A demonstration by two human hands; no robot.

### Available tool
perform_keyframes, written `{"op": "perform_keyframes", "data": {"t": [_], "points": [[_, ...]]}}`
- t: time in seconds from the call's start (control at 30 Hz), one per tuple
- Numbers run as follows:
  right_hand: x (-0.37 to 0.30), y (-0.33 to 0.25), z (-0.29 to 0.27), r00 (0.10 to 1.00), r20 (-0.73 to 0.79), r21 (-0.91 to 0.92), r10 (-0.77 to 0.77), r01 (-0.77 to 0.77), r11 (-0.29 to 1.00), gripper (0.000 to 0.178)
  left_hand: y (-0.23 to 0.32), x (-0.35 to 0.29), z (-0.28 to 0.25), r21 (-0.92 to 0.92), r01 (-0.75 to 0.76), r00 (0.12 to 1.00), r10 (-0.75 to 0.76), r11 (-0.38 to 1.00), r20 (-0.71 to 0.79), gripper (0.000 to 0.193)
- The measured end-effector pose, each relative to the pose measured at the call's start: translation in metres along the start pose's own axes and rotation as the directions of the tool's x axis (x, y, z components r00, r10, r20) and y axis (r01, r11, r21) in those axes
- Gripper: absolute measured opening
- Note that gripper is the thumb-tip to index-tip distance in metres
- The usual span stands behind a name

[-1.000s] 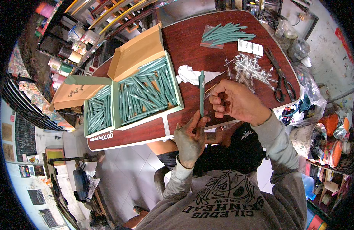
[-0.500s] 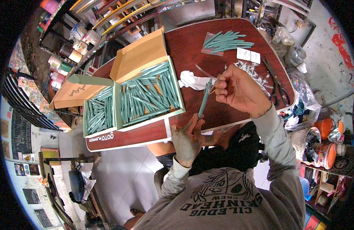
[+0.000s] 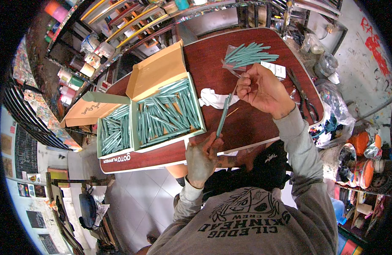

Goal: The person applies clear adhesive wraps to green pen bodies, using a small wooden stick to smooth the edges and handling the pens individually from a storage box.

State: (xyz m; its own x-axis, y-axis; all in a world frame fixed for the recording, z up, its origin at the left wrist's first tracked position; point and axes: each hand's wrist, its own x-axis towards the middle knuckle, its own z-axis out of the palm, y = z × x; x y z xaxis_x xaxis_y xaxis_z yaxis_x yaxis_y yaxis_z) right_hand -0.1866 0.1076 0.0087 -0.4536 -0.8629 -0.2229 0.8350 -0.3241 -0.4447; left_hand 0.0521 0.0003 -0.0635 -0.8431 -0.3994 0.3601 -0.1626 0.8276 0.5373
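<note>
Your left hand [image 3: 202,159] grasps a green pen [image 3: 223,119] by its lower end; the pen slants up from those fingers, its top just short of your right fingers. Your right hand [image 3: 262,91] has its fingers curled in, pinching a thin clear strip [image 3: 236,74]. A white cloth [image 3: 211,98] lies beyond your left fingers, and a large open box [image 3: 155,68] of green pens sits to their left. Scissors [image 3: 303,95] lie to the right of your right fingers.
</note>
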Motion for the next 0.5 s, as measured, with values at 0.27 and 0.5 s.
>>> {"op": "perform_keyframes", "data": {"t": [0.27, 0.5], "points": [[0.011, -0.005, -0.001, 0.999, -0.038, 0.077, 0.007, -0.004, 0.997, 0.017, -0.017, 0.005, -0.002, -0.124, 0.014, 0.998, -0.006, 0.992, 0.067, 0.024], [0.021, -0.006, 0.002, 1.0, 0.002, 0.109, 0.009, -0.009, 0.994, 0.017, -0.029, 0.004, -0.008, -0.135, 0.013, 0.997, -0.002, 0.991, 0.078, 0.025]]}}
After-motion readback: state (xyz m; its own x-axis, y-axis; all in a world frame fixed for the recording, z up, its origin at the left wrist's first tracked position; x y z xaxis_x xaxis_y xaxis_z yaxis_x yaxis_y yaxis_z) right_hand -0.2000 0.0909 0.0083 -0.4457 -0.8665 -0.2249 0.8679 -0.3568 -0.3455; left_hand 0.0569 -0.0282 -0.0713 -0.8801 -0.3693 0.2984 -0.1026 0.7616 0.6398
